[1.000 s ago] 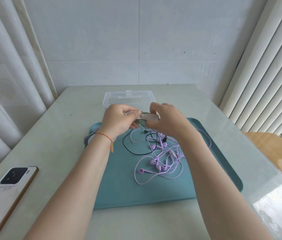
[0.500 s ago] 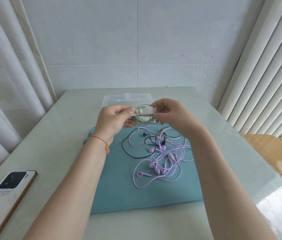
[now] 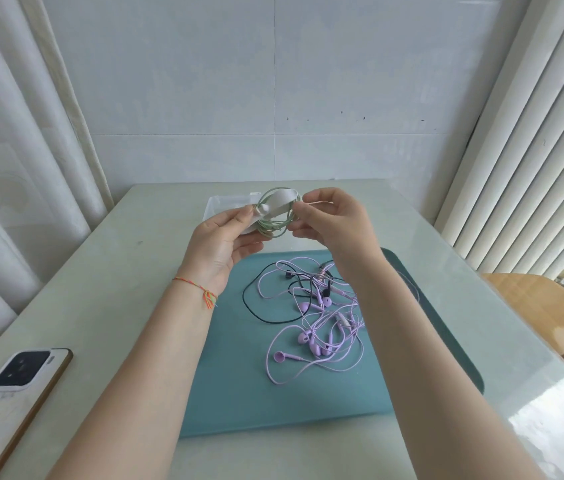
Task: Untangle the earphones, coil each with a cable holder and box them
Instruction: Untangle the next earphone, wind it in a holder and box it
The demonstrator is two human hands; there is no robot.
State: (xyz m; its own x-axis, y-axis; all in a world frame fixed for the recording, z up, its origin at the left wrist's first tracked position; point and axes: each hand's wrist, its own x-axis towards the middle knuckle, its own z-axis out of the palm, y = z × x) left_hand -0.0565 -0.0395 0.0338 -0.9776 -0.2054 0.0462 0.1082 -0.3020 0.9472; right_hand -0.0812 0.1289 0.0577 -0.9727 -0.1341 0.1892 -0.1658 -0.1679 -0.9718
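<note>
Green earphones (image 3: 272, 216): thin cord wound into a round coil, held above the bench (image 3: 107, 271) at upper centre of the frame.
Cable holder (image 3: 278, 204): white, soft-looking strap across the coil; fastening not confirmed.
Left hand (image 3: 225, 239): thumb and fingers pinch coil and holder.
Right hand (image 3: 329, 220): fingertips pinch the coil's right edge.
Box (image 3: 228, 204): clear plastic, behind the hands.
Remaining: purple earphones (image 3: 322, 327) and black earphones (image 3: 273, 296) lie tangled on the teal tray (image 3: 239, 375).
Progress: judged early; nothing boxed, as far as I can see.
</note>
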